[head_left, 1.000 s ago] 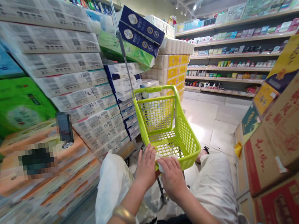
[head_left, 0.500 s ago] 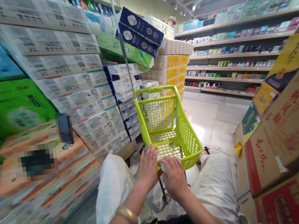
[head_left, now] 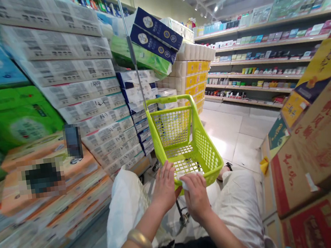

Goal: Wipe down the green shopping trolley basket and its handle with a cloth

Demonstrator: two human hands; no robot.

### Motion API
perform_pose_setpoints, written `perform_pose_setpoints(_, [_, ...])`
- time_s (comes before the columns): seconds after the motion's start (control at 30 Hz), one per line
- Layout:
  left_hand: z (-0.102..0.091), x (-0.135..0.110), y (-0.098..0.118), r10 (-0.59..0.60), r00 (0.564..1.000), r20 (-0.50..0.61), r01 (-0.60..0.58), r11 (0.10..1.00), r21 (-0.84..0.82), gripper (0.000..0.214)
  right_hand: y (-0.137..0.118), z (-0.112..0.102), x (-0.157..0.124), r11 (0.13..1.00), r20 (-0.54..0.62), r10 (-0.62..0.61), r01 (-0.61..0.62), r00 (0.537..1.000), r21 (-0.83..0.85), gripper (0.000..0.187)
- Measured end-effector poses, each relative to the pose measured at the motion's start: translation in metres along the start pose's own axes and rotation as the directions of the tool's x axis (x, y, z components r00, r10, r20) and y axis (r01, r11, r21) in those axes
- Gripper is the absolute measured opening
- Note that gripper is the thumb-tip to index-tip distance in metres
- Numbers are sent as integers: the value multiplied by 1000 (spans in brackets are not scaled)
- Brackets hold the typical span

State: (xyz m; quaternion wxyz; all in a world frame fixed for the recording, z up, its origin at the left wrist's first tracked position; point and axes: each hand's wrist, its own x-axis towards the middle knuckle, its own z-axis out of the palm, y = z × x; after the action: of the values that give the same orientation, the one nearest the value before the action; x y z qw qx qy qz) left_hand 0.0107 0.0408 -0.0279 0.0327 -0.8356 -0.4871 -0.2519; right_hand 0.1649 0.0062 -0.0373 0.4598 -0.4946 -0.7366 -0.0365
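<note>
A lime-green plastic shopping basket cart [head_left: 206,147] stands between my knees, its meshed inside showing. My left hand [head_left: 165,184] grips the near left corner of its rim, fingers over the edge and thumb below. Next to it, my right hand [head_left: 196,194] is closed on a white wipe [head_left: 184,185], pressed against the near rim. Most of the wipe is hidden under the fingers. A thin metal pole [head_left: 133,55] rises at the basket's far left corner. The cart's lower frame and a caster wheel [head_left: 183,219] show beneath my hands.
Stacked tissue packs [head_left: 89,89] form a wall on the left, with orange packs [head_left: 78,179] lower down. Cardboard cartons [head_left: 326,132] line the right side. Tiled floor [head_left: 239,131] leads to shelves [head_left: 252,45] of small goods at the back.
The basket's far end and the pole have swung slightly left. My right hand, with the wipe, has moved a little to the right along the rim; my left hand stays in place.
</note>
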Motion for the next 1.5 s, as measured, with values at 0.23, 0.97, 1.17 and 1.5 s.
perform_pose_setpoints(0.23, [-3, -2, 1, -2, 1000, -6, 1, 998, -58, 62, 44, -21, -1, 996, -127, 56, -64, 990, -61, 32])
perform_pose_setpoints(0.97, [-2, -3, 6, 3, 999, -43, -10, 987, -159, 64, 13, -9, 0, 996, -117, 88, -90, 989, -4, 33])
perform_pose_setpoints(1.17, [-3, -5, 4, 11, 999, -37, -16, 988, -153, 61, 11, -11, -1, 999, 7, -27, 27, 1000, 30, 34])
perform_pose_setpoints(1.5, [1, -5, 8, -11, 999, -52, 0, 980, -197, 59, 4, -3, -3, 999, -67, 37, -38, 997, -10, 32])
